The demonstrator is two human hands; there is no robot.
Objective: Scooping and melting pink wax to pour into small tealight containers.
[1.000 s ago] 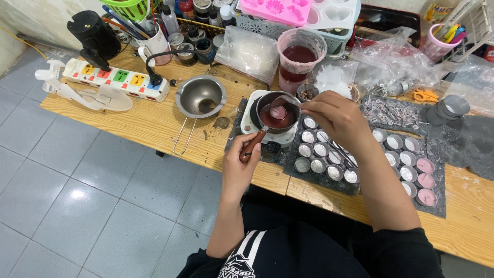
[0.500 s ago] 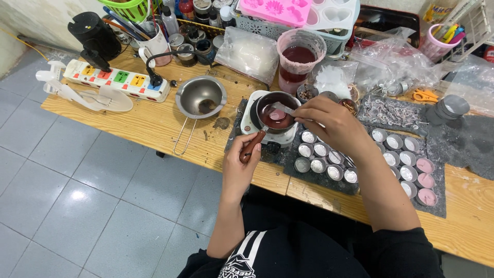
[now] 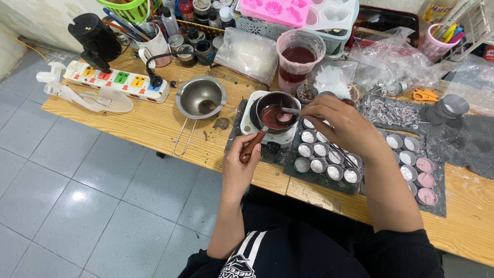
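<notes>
Setting: a wooden worktable (image 3: pixel 128 121) was set over a pale tiled floor (image 3: pixel 62 206), its far edge crowded with jars, bags and moulds.

Item 1: a small dark saucepan (image 3: pixel 275 114) of reddish-brown liquid was placed on a white hotplate (image 3: pixel 250 119), near the front middle of the table. Its wooden handle (image 3: pixel 252 145) was angled down toward the person.

Item 2: the left hand (image 3: pixel 246 163) was closed around that handle, fingers wrapped and thumb on top.

Item 3: the right hand (image 3: pixel 343 125) was held over the pan's right rim, fingers curled and pinched on a metal spoon (image 3: pixel 286 110), whose bowl was dipped in the liquid.

Item 4: rows of small round metal cups (image 3: pixel 321 157) were laid on a dark grey mat (image 3: pixel 288 159) just right of the hotplate, partly under the right hand. Farther right, pink-filled cups (image 3: pixel 425 180) were noted.

Item 5: an empty steel pan (image 3: pixel 200 98) with a wire handle was left beside the hotplate, to its left.

Item 6: a plastic cup of dark red liquid (image 3: pixel 299 56) was stood behind the saucepan.

Item 7: a white power strip (image 3: pixel 121 81) with coloured sockets was laid at the left end, with a black device (image 3: pixel 92 36) behind it.

Item 8: a pink silicone mould (image 3: pixel 275 10) was rested on a basket at the back.
</notes>
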